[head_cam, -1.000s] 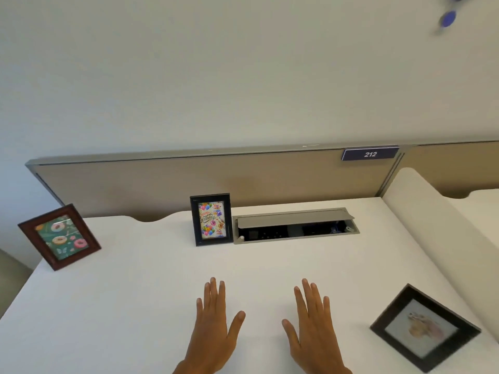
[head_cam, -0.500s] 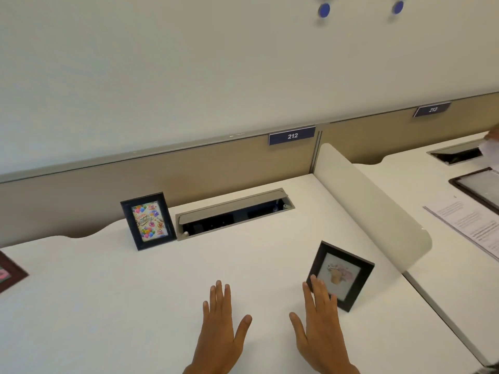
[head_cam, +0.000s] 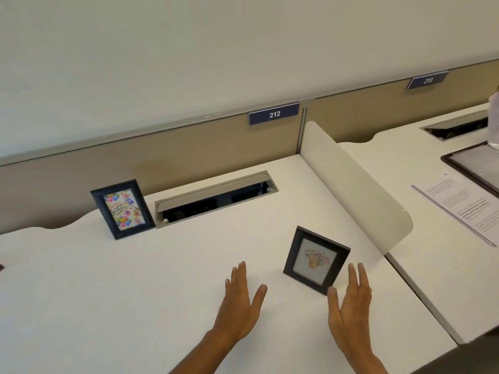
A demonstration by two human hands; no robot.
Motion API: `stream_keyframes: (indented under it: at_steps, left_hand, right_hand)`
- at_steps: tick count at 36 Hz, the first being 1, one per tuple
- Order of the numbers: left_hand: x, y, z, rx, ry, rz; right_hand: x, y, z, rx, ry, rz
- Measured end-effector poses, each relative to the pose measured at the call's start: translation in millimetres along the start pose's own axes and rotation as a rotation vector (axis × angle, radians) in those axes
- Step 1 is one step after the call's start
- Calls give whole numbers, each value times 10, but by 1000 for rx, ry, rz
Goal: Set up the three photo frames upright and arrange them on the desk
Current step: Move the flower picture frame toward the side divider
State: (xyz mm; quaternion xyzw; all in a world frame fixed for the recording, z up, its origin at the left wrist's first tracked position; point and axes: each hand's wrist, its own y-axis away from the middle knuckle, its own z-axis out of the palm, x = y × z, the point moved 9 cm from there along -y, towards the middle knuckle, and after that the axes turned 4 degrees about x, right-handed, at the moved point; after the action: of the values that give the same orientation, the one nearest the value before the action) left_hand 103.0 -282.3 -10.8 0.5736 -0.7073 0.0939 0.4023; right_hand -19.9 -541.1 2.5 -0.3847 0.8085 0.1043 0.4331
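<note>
A black frame with a pale flower picture [head_cam: 315, 259] sits on the white desk [head_cam: 135, 292] at the front right; it looks flat, though I cannot tell for sure. My right hand [head_cam: 351, 300] hovers open just in front of its near right corner, thumb almost at the frame. My left hand [head_cam: 240, 298] is open, palm down, a hand's width left of it. A black frame with a birthday card [head_cam: 122, 209] stands upright at the back. Only a dark corner of the brown frame [head_cam: 1, 266] shows at the left edge.
An open grey cable tray [head_cam: 216, 198] runs along the back beside the birthday frame. A white rounded divider [head_cam: 356, 184] borders the desk on the right. Beyond it, the neighbouring desk holds printed sheets [head_cam: 459, 209] and a dark tray [head_cam: 475, 164].
The view has swung right, so the brown frame has slid almost out at the left. My right hand has shifted from the flower frame's left corner to its right corner.
</note>
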Motion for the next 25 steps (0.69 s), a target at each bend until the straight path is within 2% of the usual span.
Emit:
stream_keyframes:
  at_steps: [3,7,12,20,25]
  left_hand:
    - [147,-111,64,-31,158,-62]
    - [409,-232,112,-51,382,-118]
    - [740,-360,179,-116,460,-119]
    - [1135,-516,241,-144,490,-92]
    - [1205,-591,240,-131,493,-65]
  right_hand:
    - [150,-106,-28,20,-202,189]
    - [233,-224,56,-76,-477,493]
    - [261,-378,162,-155,-608,561]
    - [227,-496,290,-309,-684,690]
    - [190,-599,299,-322,-766,727]
